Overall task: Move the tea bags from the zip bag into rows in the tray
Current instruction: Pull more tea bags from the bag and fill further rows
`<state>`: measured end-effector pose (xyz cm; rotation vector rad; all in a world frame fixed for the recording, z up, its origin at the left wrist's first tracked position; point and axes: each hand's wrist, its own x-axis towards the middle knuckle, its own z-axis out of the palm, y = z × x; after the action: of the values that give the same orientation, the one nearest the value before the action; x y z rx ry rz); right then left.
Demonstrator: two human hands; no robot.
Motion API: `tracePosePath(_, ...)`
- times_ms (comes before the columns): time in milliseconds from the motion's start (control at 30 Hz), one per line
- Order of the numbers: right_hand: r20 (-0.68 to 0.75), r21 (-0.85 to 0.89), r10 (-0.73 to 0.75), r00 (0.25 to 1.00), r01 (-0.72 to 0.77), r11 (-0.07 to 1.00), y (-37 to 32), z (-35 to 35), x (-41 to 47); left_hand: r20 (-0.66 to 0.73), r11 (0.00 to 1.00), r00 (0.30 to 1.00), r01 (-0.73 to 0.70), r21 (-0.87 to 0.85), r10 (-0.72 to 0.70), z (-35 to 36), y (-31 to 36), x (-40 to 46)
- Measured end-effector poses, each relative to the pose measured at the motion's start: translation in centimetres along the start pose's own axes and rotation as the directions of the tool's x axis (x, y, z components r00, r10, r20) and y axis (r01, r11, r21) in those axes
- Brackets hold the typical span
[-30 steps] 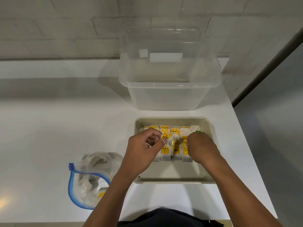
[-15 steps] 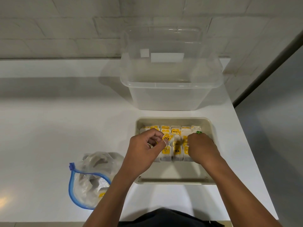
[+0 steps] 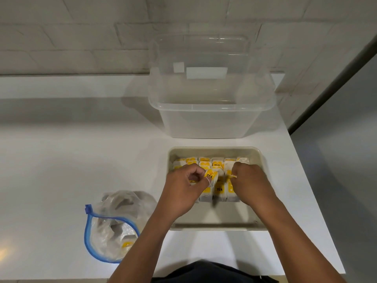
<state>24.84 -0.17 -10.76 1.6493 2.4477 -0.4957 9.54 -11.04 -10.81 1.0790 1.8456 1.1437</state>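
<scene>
A beige tray [image 3: 214, 225] lies on the white counter with several white tea bags [image 3: 217, 164] with yellow tags set in rows in its far half. My left hand [image 3: 183, 190] hovers over the left of the rows and pinches a yellow tag [image 3: 209, 175] with its string. My right hand [image 3: 252, 183] is curled over the right of the rows and pinches another small yellow tag [image 3: 233, 176]. The zip bag [image 3: 114, 227], clear with a blue seal, lies open at the front left with tea bags inside.
A large clear plastic bin [image 3: 210, 107] stands behind the tray, against the tiled wall. The counter's right edge [image 3: 306, 180] runs close beside the tray. The near half of the tray holds nothing.
Both hands stay over the rows. The left hand's tag has shifted slightly, and the right hand has drawn up a tag between its fingertips.
</scene>
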Motion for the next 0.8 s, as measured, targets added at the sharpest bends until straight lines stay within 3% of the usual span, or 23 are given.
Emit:
tracePosePath(133, -0.096, 0.258, -0.116, 0.989, 0.138, 0.956, -0.2, -2.3, -1.5, 0.068, 0.996, 0.996, 0.061, -0.059, -0.056, 0.4, -0.3, 0.6)
tracePosePath(233, 0.005, 0.416, -0.289, 0.957, 0.261, 0.871, -0.1, -4.4, -2.3, 0.124, 0.997, 0.991, 0.053, -0.048, -0.046, 0.9, -0.4, 0.9)
tracePosePath(300, 0.077, 0.434, -0.356, 0.931, 0.29, 0.853, 0.1, -5.2, -2.5, 0.143, 0.999, 0.989, 0.032, -0.037, -0.027, 1.4, -0.3, 1.0)
tracePosePath(533, 0.084, 0.225, -0.301, 0.95, 0.276, 0.934, 0.7, -3.7, -0.2, 0.201, 0.999, 0.979, 0.014, 0.041, -0.022, 3.9, -0.6, 1.5)
tracePosePath(800, 0.385, -0.149, -0.19, 0.903, 0.264, 0.953, 1.6, -4.0, 0.0, 0.235, 0.977, 0.972, -0.055, 0.206, 0.005, 3.8, -1.4, 1.6)
